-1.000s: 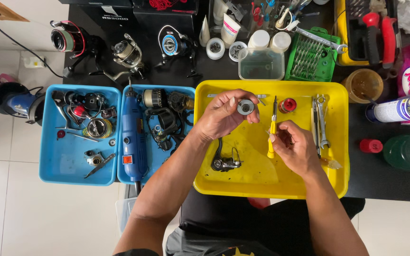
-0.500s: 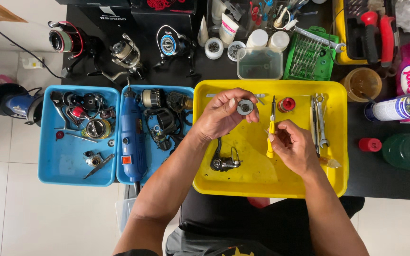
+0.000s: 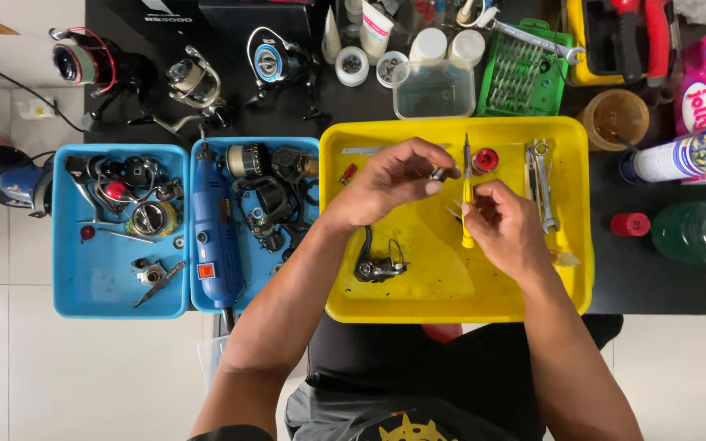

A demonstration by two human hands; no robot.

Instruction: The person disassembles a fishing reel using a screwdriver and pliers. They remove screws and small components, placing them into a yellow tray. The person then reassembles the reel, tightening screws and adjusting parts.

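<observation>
left hand (image 3: 390, 184) pinches a small metal ring-shaped part (image 3: 439, 173) between thumb and fingertips, above the far middle of the yellow tray (image 3: 565, 286). right hand (image 3: 504, 224), fingers curled together, works at its right beside a yellow-handled screwdriver (image 3: 467, 196); whether it grips anything cannot be told. black reel body (image 3: 377, 263) lies nearer. judgement: keep the part low over the tray, so drops land inside.

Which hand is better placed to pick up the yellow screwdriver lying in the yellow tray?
Probably the right hand: it hovers right beside the yellow screwdriver, fingers apparently free. The left hand is pinching a small metal part, so it is occupied.
</observation>
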